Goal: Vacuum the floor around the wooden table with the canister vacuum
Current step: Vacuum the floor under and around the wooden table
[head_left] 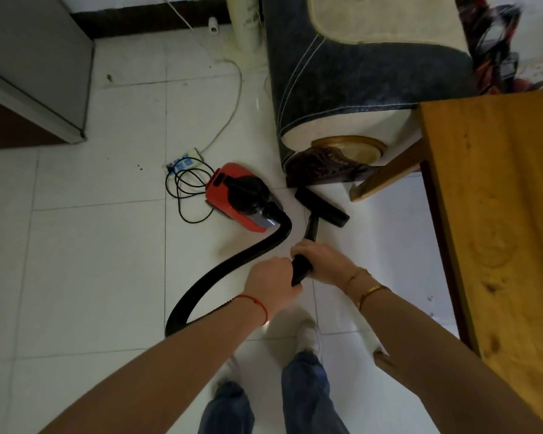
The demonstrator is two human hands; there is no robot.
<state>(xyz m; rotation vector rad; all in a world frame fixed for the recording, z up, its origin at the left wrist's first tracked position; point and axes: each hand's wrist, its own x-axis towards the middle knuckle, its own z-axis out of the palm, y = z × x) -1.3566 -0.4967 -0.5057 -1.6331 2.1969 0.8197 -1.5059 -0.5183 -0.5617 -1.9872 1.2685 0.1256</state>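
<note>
Nearest me I see my jeans legs point(308, 399) and white shoes point(309, 335) on the pale floor tiles point(91, 277). Just ahead, both hands hold the black wand point(304, 255): my left hand point(271, 281) wraps the lower, near end with fingers curled round it (a red string sits on that wrist), and my right hand point(322, 261) grips just above it, gold bangles at the wrist. The wand's long axis runs from my hands up and slightly right, pointing away from me, ending in the floor nozzle point(322, 206), which lies crosswise on the tiles just beside the wooden table point(499, 214) leg and the sofa point(358, 73) foot. The ribbed hose point(232, 264) loops left from my hands and curves back up to the red canister vacuum point(242, 195), standing left of the nozzle. Beyond it a black cord point(185, 186) coils to a power strip point(184, 159). I can read no brand or lettering anywhere.
</note>
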